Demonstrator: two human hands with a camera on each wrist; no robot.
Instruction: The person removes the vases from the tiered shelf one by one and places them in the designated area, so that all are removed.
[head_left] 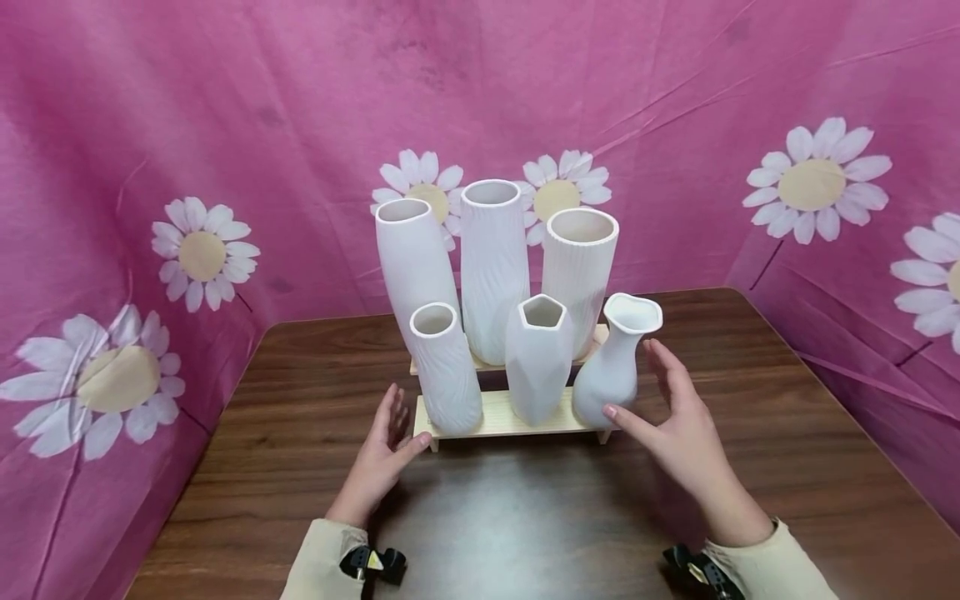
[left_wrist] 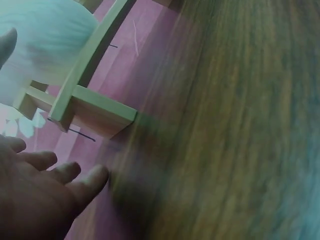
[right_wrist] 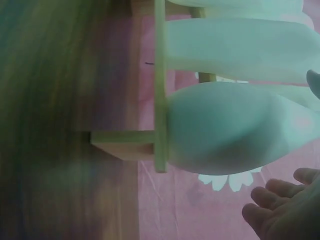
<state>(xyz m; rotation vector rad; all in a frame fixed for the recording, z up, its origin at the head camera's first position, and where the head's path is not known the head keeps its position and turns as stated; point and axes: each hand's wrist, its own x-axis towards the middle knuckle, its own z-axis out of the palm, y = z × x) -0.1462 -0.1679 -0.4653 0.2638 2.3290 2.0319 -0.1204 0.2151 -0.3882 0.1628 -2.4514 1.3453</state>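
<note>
Six white vases stand in two rows on a pale wooden two-step stand (head_left: pixel 495 414). In front are a small swirl-ribbed vase (head_left: pixel 447 375), a faceted vase (head_left: pixel 537 362) and a flared-neck vase (head_left: pixel 611 367). Behind them rise a smooth tall vase (head_left: pixel 415 258), a wavy-ribbed tall vase (head_left: pixel 495 275) and a wide ribbed vase (head_left: pixel 577 267). My left hand (head_left: pixel 384 454) is spread beside the stand's left end, holding nothing. On the other side my right hand (head_left: pixel 678 421) has its fingers extended and thumb out, close beside the flared-neck vase; the right wrist view shows a gap between fingers and vase.
The stand rests on a dark wood-grain table (head_left: pixel 285 467). Pink cloth (head_left: pixel 315 125) printed with white daisies hangs behind and on both sides. Each wrist wears a black strap (head_left: pixel 372 562) over a beige sleeve.
</note>
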